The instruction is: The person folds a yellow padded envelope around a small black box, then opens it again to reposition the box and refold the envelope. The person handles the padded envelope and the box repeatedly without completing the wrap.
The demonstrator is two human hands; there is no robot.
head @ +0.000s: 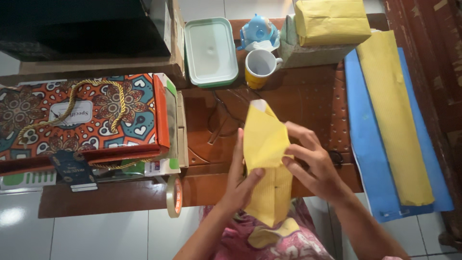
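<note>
A folded piece of yellow paper (pixel 265 144) stands upright between both hands above the front of a low wooden table (pixel 298 101). My left hand (pixel 240 180) grips its left edge, thumb across the front. My right hand (pixel 313 161) pinches the right edge, fingers pressed on the fold. The paper's lower end hangs down over my patterned pink lap.
A patterned orange gift bag (pixel 86 118) with gold rope handles lies at the left. A tape roll (pixel 174 196) hangs at the table's front edge. Behind are a lidded green container (pixel 210 50), a yellow mug (pixel 260 67), a blue toy (pixel 259 30), a yellow wrapped box (pixel 331 21). Blue and yellow sheets (pixel 394 120) lie at the right.
</note>
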